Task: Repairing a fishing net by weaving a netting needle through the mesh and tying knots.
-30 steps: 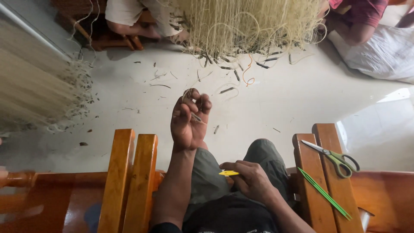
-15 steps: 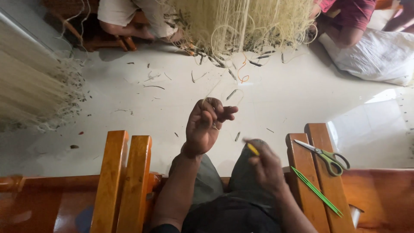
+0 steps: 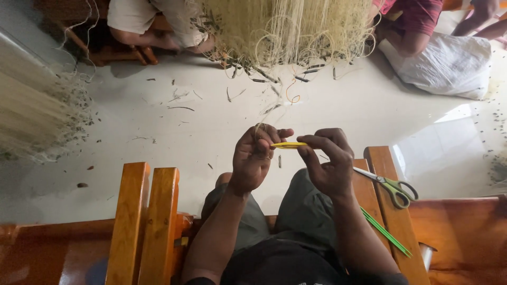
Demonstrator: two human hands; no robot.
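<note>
My left hand (image 3: 256,158) and my right hand (image 3: 327,158) meet above my knees. Between them lies a thin yellow stick (image 3: 288,145), held level; the right fingers pinch its right end and the left thumb and fingers close on its left end. A pale thin strand (image 3: 280,108) runs up from the left hand toward the hanging mass of pale strands (image 3: 288,26) at the top. Both hands are closed.
Green-handled scissors (image 3: 391,184) and a green stick (image 3: 385,232) rest on the wooden armrest (image 3: 393,232) at my right. Another wooden armrest (image 3: 142,221) stands at left. Pale strand bundles (image 3: 31,116) lie at left, a white sack (image 3: 449,66) at upper right. Other people sit at the top.
My right hand rose from my lap with the yellow stick and met my left hand, which closed from spread fingers onto the stick's other end.
</note>
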